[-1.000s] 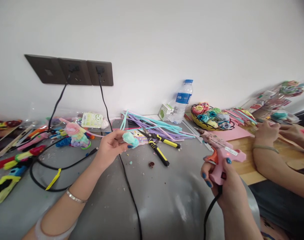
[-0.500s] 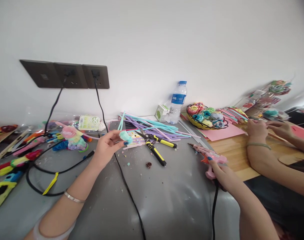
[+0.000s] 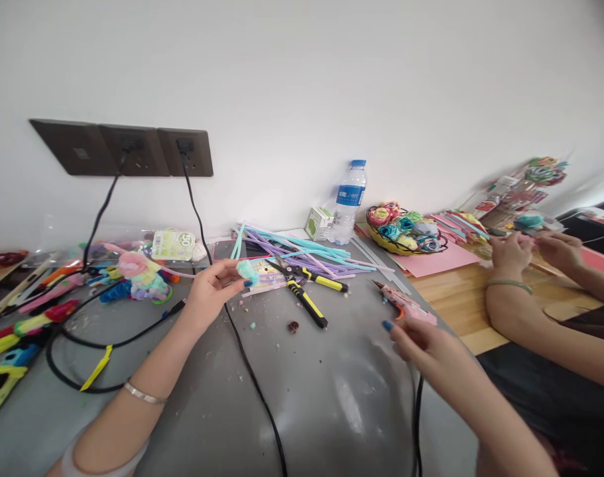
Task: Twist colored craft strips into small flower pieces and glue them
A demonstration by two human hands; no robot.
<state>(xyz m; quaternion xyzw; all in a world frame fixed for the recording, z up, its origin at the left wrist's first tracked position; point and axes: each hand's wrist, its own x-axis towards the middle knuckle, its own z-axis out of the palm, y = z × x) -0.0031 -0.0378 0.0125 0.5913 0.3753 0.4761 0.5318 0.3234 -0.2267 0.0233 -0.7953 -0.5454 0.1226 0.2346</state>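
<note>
My left hand (image 3: 209,291) is raised over the grey table (image 3: 331,397), its fingertips pinched on a small teal fuzzy ball (image 3: 246,270). My right hand (image 3: 423,341) hovers low over the table's right side with its fingers loosely apart and nothing in them. Just beyond its fingertips the pink glue gun (image 3: 404,306) lies on the table, nozzle pointing left and back. The gun's black cord (image 3: 417,424) runs down past my right wrist.
Yellow-handled cutters (image 3: 306,301) and several purple and teal pipe cleaners (image 3: 302,248) lie mid-table. A water bottle (image 3: 349,202), green carton (image 3: 317,223) and basket of fuzzy flowers (image 3: 406,228) stand at the back. Another person's hands (image 3: 520,252) work at right. Black cables (image 3: 107,344) hang from wall sockets (image 3: 122,147).
My right hand lowered the pink glue gun onto the table, let go of it and drew back slightly. My left hand kept the teal ball nearly still.
</note>
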